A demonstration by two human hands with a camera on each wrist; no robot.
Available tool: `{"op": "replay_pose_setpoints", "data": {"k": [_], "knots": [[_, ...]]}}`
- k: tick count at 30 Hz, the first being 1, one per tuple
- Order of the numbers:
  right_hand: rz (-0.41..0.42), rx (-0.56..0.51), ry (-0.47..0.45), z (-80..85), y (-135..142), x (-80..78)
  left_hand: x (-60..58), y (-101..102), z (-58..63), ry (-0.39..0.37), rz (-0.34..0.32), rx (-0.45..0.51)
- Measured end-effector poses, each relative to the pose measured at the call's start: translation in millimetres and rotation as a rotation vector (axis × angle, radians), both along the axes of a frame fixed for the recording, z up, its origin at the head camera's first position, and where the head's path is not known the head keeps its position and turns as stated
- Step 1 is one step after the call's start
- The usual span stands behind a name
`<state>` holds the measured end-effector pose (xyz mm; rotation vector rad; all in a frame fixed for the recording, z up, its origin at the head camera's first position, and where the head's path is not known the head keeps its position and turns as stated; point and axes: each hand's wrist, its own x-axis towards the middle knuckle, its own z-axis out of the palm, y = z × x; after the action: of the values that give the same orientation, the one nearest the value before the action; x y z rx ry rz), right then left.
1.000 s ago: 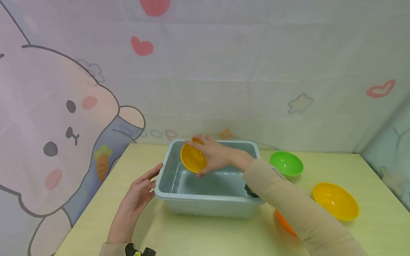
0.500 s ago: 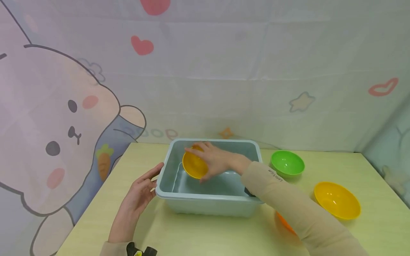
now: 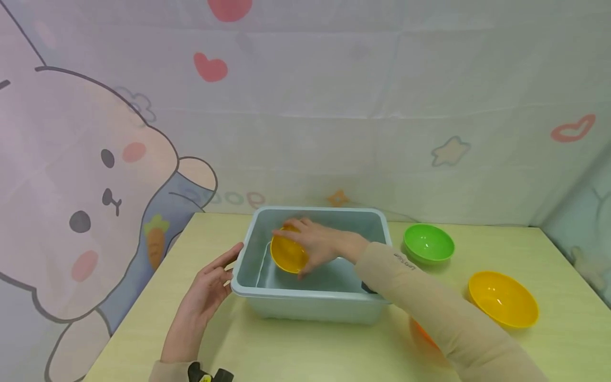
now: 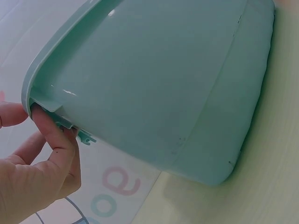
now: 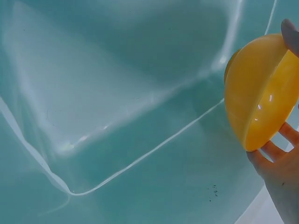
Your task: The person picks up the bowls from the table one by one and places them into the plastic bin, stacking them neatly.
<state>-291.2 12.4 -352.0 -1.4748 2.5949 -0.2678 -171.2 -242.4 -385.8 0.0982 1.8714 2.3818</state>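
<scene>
A pale blue-green plastic basin [image 3: 315, 310] stands on the table. My left hand [image 3: 207, 292] holds its left rim. In the left wrist view, one fingertip meets the outside of the rim [image 4: 29, 86] while other fingers [image 4: 49, 128] reach beneath it. Inside the basin, my right hand [image 3: 322, 244] grips a small yellow bowl [image 3: 286, 254] by its edge. The right wrist view shows that bowl [image 5: 254, 84] tipped on its side, fingers at opposite parts of its rim. It hangs low at the basin's left side, over the floor.
To the basin's right sit a green bowl [image 3: 428, 244] and a larger yellow bowl [image 3: 503, 300]. An orange bowl [image 3: 424, 334] is mostly covered by the right sleeve [image 3: 429, 313]. A printed curtain [image 3: 334, 106] hangs behind the table [image 3: 296, 353].
My right hand has lowered the small yellow bowl deeper into the basin. The left hand keeps its place on the rim.
</scene>
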Motion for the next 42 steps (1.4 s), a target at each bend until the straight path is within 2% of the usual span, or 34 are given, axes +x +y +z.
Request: {"op": "replay_pose_setpoints", "data": {"k": [21,33,42], "knots": [[0.014,0.173,0.007,-7.0,-9.6,4.3,0.4,-0.3,-2.7,0.015,-0.030,0.005],[0.007,0.208,-0.003,-11.6,-14.8,3.1,0.2,-0.3,-2.9,-0.009,0.005,-0.013],[-0.017,0.234,-0.033,-15.1,-17.4,0.9,0.0,-3.2,-4.1,0.007,-0.009,-0.009]]}}
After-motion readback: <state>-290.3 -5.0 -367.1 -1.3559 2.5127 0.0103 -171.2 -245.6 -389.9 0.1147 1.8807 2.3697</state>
